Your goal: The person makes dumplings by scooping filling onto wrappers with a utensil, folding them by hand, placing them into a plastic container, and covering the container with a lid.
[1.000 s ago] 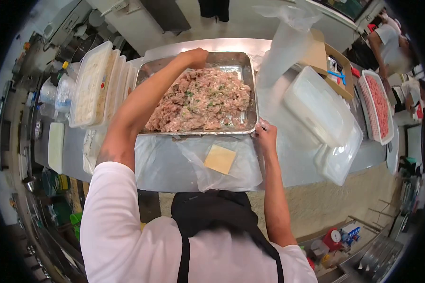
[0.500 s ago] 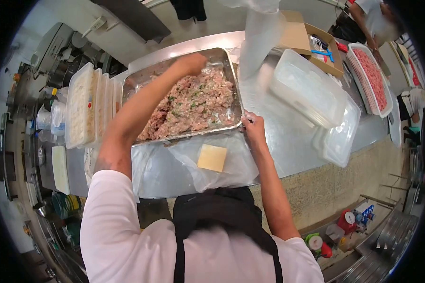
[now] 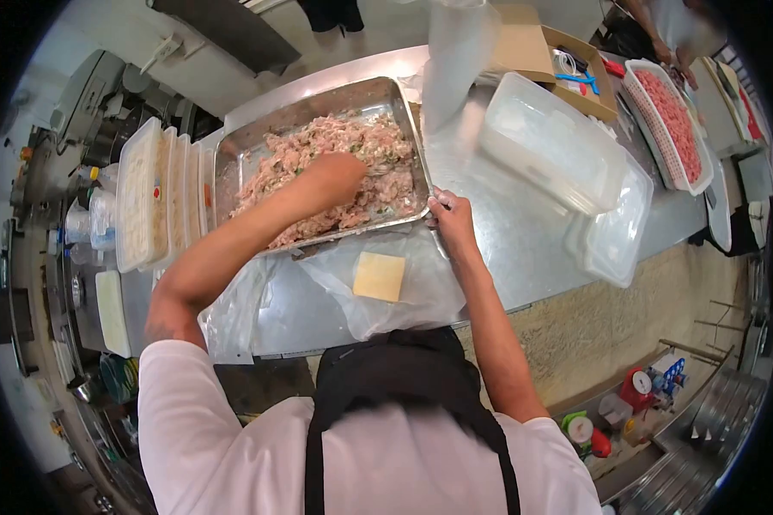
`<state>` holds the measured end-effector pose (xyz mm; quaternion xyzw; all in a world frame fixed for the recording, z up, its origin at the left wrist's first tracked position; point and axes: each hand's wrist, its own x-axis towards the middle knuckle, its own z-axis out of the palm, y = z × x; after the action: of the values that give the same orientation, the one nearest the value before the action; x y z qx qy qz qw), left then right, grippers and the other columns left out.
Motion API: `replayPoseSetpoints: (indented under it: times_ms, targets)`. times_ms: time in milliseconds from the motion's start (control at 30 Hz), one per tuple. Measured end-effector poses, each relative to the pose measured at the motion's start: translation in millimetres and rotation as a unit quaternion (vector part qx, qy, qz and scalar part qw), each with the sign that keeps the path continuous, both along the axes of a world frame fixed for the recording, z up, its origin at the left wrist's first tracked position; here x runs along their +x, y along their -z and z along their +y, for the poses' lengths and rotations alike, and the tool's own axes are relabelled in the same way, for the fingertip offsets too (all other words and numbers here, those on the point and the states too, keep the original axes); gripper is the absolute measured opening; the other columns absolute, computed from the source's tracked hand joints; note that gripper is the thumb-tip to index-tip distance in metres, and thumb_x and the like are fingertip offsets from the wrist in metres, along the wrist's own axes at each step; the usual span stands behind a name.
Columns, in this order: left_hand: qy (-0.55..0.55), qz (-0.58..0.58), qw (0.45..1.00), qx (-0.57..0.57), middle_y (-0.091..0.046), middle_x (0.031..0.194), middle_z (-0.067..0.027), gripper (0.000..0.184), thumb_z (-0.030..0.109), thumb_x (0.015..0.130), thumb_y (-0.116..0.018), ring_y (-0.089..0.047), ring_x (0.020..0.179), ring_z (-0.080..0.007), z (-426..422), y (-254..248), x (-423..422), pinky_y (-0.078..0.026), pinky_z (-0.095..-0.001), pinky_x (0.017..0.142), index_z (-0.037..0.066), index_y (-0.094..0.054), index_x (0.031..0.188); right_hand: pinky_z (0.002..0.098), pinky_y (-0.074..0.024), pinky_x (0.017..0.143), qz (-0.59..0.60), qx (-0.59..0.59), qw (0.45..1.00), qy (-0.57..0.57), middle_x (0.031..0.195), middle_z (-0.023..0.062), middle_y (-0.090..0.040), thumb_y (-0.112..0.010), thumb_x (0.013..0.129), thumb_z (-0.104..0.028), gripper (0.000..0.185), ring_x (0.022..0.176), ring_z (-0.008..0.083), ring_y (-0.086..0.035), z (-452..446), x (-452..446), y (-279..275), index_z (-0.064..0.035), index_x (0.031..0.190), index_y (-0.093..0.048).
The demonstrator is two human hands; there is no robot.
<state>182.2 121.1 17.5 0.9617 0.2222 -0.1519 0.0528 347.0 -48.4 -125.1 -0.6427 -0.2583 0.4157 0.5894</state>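
Observation:
A metal tray (image 3: pixel 307 96) holds a mound of minced meat (image 3: pixel 288 163) with green bits in it. My left hand (image 3: pixel 335 178) is over the middle of the meat, closed, with its fingertips hidden; whatever it holds is too small or covered to name. At the tray's near right corner, my right hand (image 3: pixel 452 215) grips the rim with bent fingers. Just below the tray, a square yellow block (image 3: pixel 379 276) lies on clear plastic sheeting (image 3: pixel 326 273).
Lidded plastic boxes (image 3: pixel 140 197) stand at the left. To the right are clear containers (image 3: pixel 554 142), an open cardboard box (image 3: pixel 524 43) and a white basket of pink meat (image 3: pixel 672 120). Another person (image 3: pixel 683 30) is at the far right.
My left hand has come from the tray's far side toward its middle and near part. My right hand stays on the corner. The view has shifted, and the tray sits more tilted in it.

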Motion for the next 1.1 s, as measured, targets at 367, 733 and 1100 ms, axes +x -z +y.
replayPoseSetpoints:
  times_ms: [367,733,1100]
  targets:
    - [0.091,-0.097,0.991,0.028,-0.067,0.078,-0.021,0.01,0.01,0.074,-0.063,-0.066,0.077,-0.0383,-36.8,1.4,14.9,-0.053,-0.0482,0.067,0.003,-0.069,0.073,0.0243,-0.048,0.061,0.023,0.002,1.0,-0.02,0.086,0.0017,-0.065,-0.058,0.091,-0.009,0.033,0.067,0.0079,-0.053,-0.4,0.3,2.0,0.0024,0.122,-0.064]
    - [0.06,-0.074,0.995,0.025,-0.065,0.073,-0.0224,0.01,0.005,0.072,-0.059,-0.067,0.075,-0.0388,-33.5,-10.7,-10.6,-0.053,-0.047,0.067,-0.002,-0.065,0.067,0.0256,-0.0511,0.057,0.02,0.018,0.999,-0.025,0.083,0.0051,-0.065,-0.061,0.09,-0.008,0.028,0.066,0.0093,-0.056,0.0,3.2,3.9,0.0056,0.114,-0.065]
    - [-0.041,-0.014,0.996,0.079,-0.066,0.073,-0.0196,0.012,0.008,0.064,-0.07,-0.066,0.075,-0.0383,-11.2,-25.2,-64.3,-0.054,-0.048,0.068,0.004,-0.07,0.076,0.0271,-0.0554,0.059,0.023,0.027,0.999,-0.019,0.089,0.009,-0.068,-0.06,0.091,-0.012,0.032,0.068,0.0104,-0.059,3.3,3.8,19.4,0.0083,0.116,-0.064]
